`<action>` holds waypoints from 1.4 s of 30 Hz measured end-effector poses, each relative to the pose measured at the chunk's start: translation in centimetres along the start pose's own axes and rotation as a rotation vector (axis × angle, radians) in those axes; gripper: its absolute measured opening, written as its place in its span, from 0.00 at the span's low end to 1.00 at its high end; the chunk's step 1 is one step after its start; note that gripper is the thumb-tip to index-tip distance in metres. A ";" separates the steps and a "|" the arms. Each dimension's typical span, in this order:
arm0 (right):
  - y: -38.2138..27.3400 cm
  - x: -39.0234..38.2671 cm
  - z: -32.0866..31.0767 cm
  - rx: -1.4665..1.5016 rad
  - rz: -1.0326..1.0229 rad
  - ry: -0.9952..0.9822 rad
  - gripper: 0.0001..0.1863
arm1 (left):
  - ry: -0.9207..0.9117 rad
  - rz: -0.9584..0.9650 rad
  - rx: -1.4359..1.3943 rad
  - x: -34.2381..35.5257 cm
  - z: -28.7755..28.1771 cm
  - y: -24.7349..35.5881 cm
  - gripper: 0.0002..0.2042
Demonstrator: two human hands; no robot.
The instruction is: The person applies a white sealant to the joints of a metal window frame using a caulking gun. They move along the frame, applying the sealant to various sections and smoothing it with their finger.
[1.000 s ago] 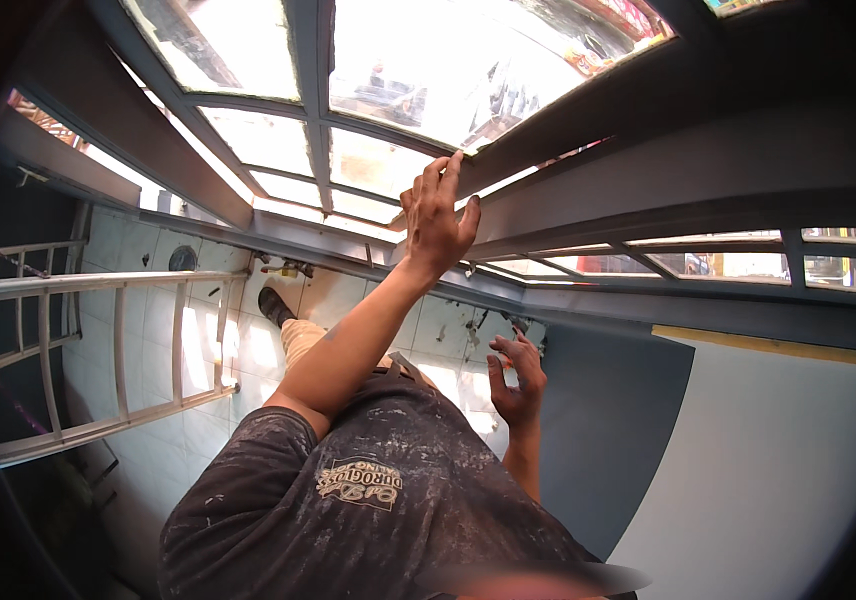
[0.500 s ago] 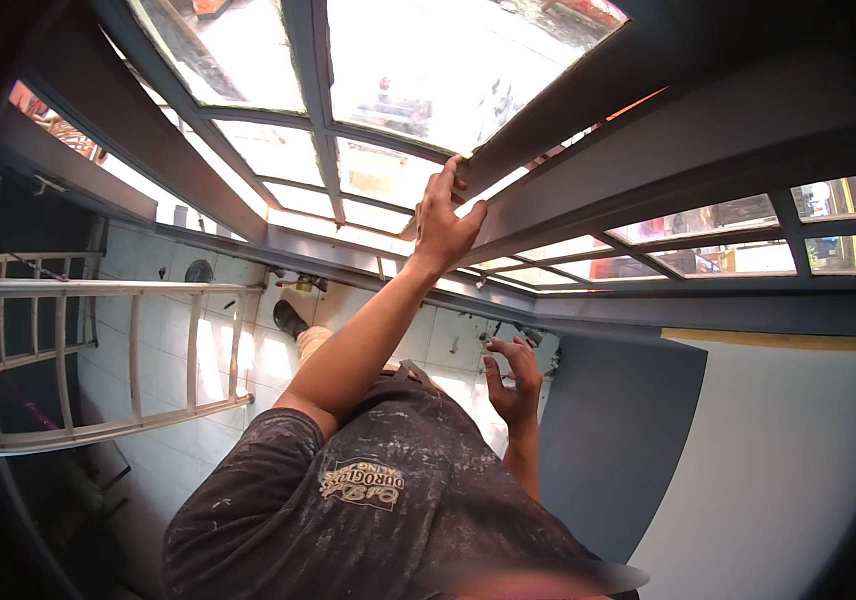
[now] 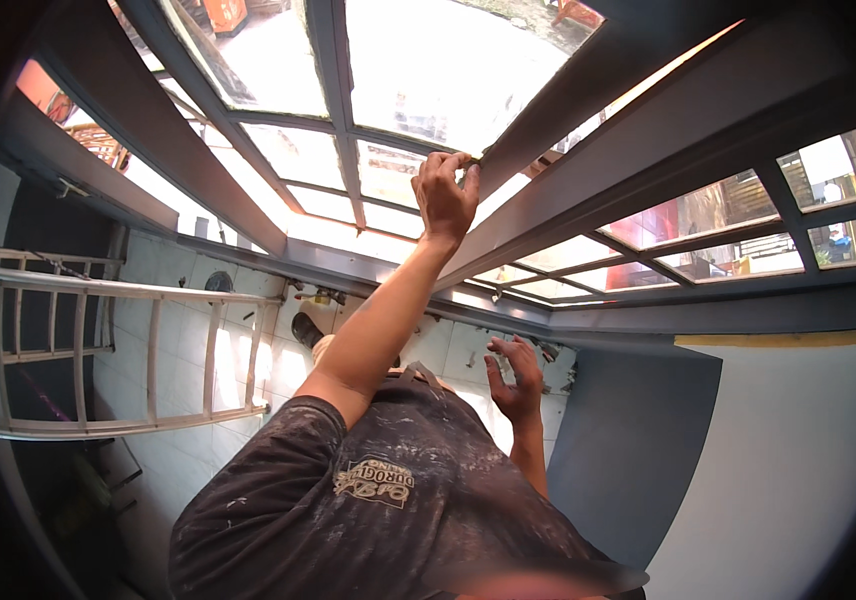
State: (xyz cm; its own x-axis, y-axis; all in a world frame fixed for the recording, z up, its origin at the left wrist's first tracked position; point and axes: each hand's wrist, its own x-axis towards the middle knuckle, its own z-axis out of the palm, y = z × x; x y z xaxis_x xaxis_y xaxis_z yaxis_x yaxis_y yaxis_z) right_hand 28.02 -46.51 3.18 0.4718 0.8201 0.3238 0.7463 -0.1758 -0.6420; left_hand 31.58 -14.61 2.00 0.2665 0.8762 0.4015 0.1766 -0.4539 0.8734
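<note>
My left hand [image 3: 445, 203] is raised to a dark grey window frame [image 3: 344, 85] with several glass panes. Its fingers and thumb come together in a pinch at the lower right corner of a large glass pane [image 3: 443, 75], against the frame's edge. Whatever lies between the fingertips is too small to make out. Lower down, in front of my body, hovers my right hand [image 3: 516, 385]. The fingers there are loosely bent and apart from the thumb, with nothing visible between them, and it touches nothing.
An aluminium ladder [image 3: 118, 290] stands at the left over a white tiled floor [image 3: 188, 345]. Several small bits lie along the base of the window wall. More paned windows [image 3: 688, 225] run to the right, above a grey and white wall [image 3: 778, 430].
My left hand's fingers, stretched along the frame before, have drawn together into a pinch near the pane's corner. The view has shifted slightly. My right hand keeps much the same pose.
</note>
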 end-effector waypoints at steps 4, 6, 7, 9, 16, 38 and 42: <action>0.2 -0.5 -0.3 -0.017 0.021 0.003 0.19 | 0.127 -0.003 0.033 0.3 1.7 -0.1 0.08; 0.2 -0.7 -0.5 -0.020 0.028 0.008 0.19 | 0.158 0.024 0.055 0.3 2.1 -0.4 0.05; 0.1 -0.9 -0.6 -0.021 0.033 0.011 0.19 | 0.166 0.045 0.077 0.2 2.3 -0.7 0.05; 0.3 -1.1 -1.0 -0.041 0.036 0.009 0.20 | 0.196 0.090 0.090 0.3 2.8 -1.4 0.04; -0.1 -2.1 -2.6 -0.118 0.081 -0.028 0.18 | 0.291 0.177 0.181 0.2 4.7 -2.4 0.06; 0.0 1.6 -2.5 0.015 -0.057 0.145 0.16 | -0.005 0.349 0.167 -3.4 -14.6 -5.9 0.13; -1.2 4.6 -0.6 0.162 -0.120 0.180 0.15 | 0.089 0.378 0.386 0.3 -22.0 -4.4 0.09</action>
State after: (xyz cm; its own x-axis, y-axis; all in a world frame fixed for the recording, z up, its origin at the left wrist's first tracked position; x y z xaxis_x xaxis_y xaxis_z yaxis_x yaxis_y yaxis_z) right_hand 29.59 -42.82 5.82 0.4711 0.7172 0.5136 0.7238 0.0186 -0.6898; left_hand 10.08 -8.73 4.31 0.3002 0.6433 0.7043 0.4234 -0.7515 0.5060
